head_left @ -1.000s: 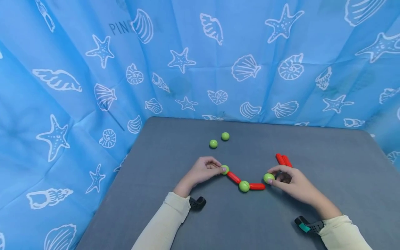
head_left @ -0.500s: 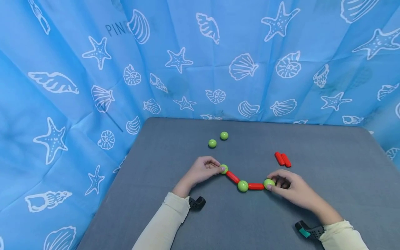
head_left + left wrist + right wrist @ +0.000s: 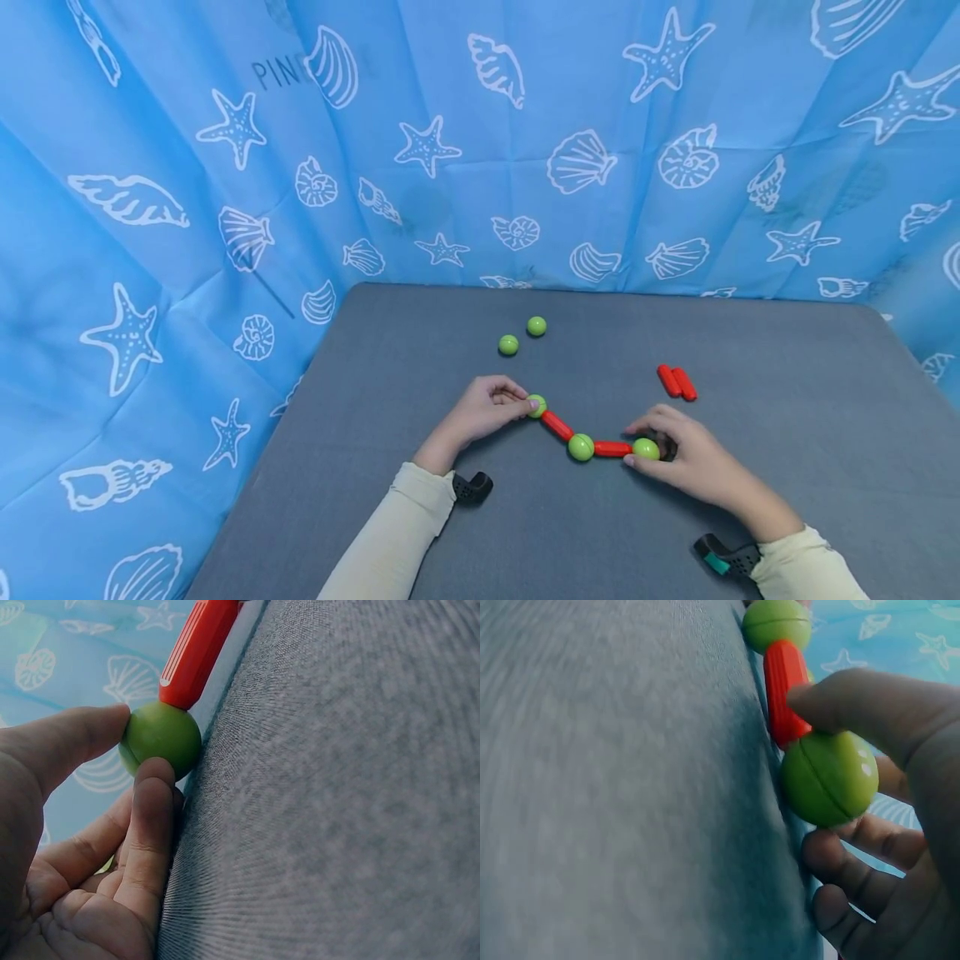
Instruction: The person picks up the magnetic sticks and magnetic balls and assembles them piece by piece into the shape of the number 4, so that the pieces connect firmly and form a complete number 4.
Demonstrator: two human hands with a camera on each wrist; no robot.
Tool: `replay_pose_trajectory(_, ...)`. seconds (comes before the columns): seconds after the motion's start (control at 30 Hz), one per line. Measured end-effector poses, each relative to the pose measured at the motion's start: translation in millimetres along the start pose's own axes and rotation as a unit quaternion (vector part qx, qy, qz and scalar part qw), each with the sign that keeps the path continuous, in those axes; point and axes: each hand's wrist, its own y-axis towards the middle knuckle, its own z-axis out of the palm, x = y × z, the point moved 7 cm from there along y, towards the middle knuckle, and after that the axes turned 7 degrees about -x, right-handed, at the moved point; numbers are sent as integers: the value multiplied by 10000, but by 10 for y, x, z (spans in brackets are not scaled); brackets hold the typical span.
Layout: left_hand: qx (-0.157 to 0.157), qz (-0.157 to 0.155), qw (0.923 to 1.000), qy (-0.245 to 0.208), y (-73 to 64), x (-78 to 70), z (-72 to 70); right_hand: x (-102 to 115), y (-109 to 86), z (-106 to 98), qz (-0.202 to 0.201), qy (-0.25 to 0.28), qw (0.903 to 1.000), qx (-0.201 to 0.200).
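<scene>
- A bent chain [image 3: 581, 448] of 3 green balls and 2 red sticks lies on the gray worktop [image 3: 390, 367] between the hands, each stick spanning 2 balls.
- The left hand [image 3: 487, 414] pinches the left end ball [image 3: 161, 739], thumb and fingers closed on it where it meets the left stick [image 3: 557, 426]; this grip probably anchors that end so the chain does not slide.
- The right hand [image 3: 693, 462] frames the right end ball [image 3: 646, 450], its fingers parted and loosely bent around it. The thumb tip lies where the ball meets the right stick [image 3: 612, 449]; how firmly anything presses, I cannot tell. Such a loose cradle seems suited to keeping the ball from rolling away.
- The middle ball [image 3: 581, 447] joins both sticks at an angle, untouched by either hand; the worktop presumably bears its weight.
- Farther back, 2 loose balls [image 3: 508, 345] sit near each other, apart. At the right, 2 spare sticks [image 3: 684, 384] lie side by side; grouping by kind likely keeps them handy and out of the way.
</scene>
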Motion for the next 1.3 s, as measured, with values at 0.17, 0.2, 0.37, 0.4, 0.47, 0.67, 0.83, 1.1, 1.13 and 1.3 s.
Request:
replay_pose_trajectory(0.17,-29,28,10000,15,-8,-12,-8,23,33,63,-103,-95,9997,185)
replay_pose_trajectory(0.2,-35,29,10000,17,-9,-13,-7,26,37,72,-114,-109,9996,221)
replay_pose_trajectory(0.37,-43,20,10000,7,-18,-11,5,36,43,87,-185,-95,9993,305)
replay_pose_trajectory(0.4,-39,15,10000,-1,-19,-10,7,39,42,84,-205,-39,9993,306)
replay_pose_trajectory(0.47,-24,5,10000,-2,-21,-11,8,47,42,73,-259,74,9992,296)
replay_pose_trajectory(0.67,-19,42,10000,12,-14,-11,0,101,71,31,-451,281,9982,273)
replay_pose_trajectory(0.83,-39,18,10000,25,-12,8,-2,126,115,70,-440,265,9978,426)
replay_pose_trajectory(1.1,-31,52,10000,30,-19,0,1,173,224,194,-617,86,9968,510)
replay_pose_trajectory(1.13,-34,61,10000,41,-19,-1,0,177,237,209,-638,21,9967,497)
replay_pose_trajectory(1.3,-30,66,9999,82,-8,3,3,164,268,271,-619,-232,9968,450)
